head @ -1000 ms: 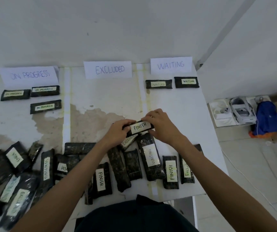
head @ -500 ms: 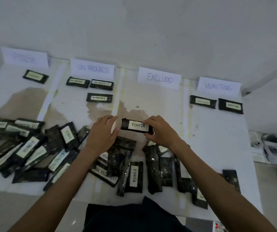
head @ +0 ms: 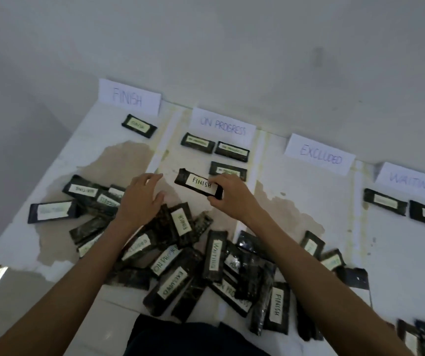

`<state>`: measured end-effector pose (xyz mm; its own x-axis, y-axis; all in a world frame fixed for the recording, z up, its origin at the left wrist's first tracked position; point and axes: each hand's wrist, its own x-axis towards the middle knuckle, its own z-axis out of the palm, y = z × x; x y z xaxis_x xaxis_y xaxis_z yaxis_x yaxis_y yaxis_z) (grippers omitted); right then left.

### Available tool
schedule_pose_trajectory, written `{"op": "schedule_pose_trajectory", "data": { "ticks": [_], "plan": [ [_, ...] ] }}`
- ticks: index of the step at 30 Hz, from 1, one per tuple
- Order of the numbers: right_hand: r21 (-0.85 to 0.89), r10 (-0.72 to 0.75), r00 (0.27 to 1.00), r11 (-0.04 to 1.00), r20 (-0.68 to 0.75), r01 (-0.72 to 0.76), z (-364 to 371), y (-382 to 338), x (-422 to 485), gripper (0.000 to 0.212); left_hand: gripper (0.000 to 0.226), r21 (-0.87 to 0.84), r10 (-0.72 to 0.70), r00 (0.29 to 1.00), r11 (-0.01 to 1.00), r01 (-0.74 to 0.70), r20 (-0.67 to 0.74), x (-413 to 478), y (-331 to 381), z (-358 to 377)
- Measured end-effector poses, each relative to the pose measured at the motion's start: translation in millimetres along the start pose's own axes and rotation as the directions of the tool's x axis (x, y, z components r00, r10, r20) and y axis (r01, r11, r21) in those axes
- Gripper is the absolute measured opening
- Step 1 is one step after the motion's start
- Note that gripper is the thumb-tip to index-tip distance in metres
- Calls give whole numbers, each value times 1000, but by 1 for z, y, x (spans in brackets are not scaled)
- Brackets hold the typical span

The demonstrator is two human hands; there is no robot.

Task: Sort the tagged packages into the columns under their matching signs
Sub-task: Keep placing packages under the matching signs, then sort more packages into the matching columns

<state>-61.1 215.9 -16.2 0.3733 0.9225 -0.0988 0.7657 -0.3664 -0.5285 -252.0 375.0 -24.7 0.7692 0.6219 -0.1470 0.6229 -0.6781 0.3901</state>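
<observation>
My right hand (head: 232,196) grips a black package tagged FINISH (head: 196,185) by its right end, holding it above the table in the ON PROGRESS column. My left hand (head: 142,199) hovers beside it with fingers apart, holding nothing. Four paper signs stand along the wall: FINISH sign (head: 129,97), ON PROGRESS sign (head: 223,127), EXCLUDED sign (head: 320,155), WAITING sign (head: 411,182). One package (head: 139,125) lies under FINISH, three (head: 228,150) under ON PROGRESS, two (head: 385,201) under WAITING. A pile of unsorted tagged packages (head: 193,263) covers the table's near side.
The white table (head: 308,201) has brown stained patches and pale strips marking the columns. The wall rises right behind the signs. More loose packages (head: 85,199) lie at the left, and some (head: 419,337) sit at the near right corner.
My head has turned left, bringing the FINISH sign into view. My left hand has let go of the FINISH package, and my right hand carries it leftward toward the far side.
</observation>
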Motion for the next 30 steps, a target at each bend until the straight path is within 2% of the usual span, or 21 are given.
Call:
{"op": "schedule_pose_trajectory", "data": {
  "ticks": [5,9,16,21,26,30],
  "plan": [
    [-17,17,1000,1000,6,-17,36,-40,75,42,49,-43,-64,998,997,65,20,35,-68,-19],
    [-12,30,1000,999,-4,-30,66,-67,134,39,54,-49,-61,997,997,63,45,66,-118,-26],
    [-38,53,998,998,18,-52,114,-91,214,38,64,-71,-142,986,987,148,85,106,-177,-23],
    [-62,73,996,996,44,-70,132,-97,244,40,62,-71,-75,995,994,80,61,125,-200,-18],
    [-56,104,993,993,-60,-107,138,-97,241,38,61,-114,9,999,994,-4,39,129,-212,-20],
    [-98,99,992,990,-74,-106,135,-97,234,39,58,-165,56,997,985,-45,61,120,-221,-25]
  ]
}}
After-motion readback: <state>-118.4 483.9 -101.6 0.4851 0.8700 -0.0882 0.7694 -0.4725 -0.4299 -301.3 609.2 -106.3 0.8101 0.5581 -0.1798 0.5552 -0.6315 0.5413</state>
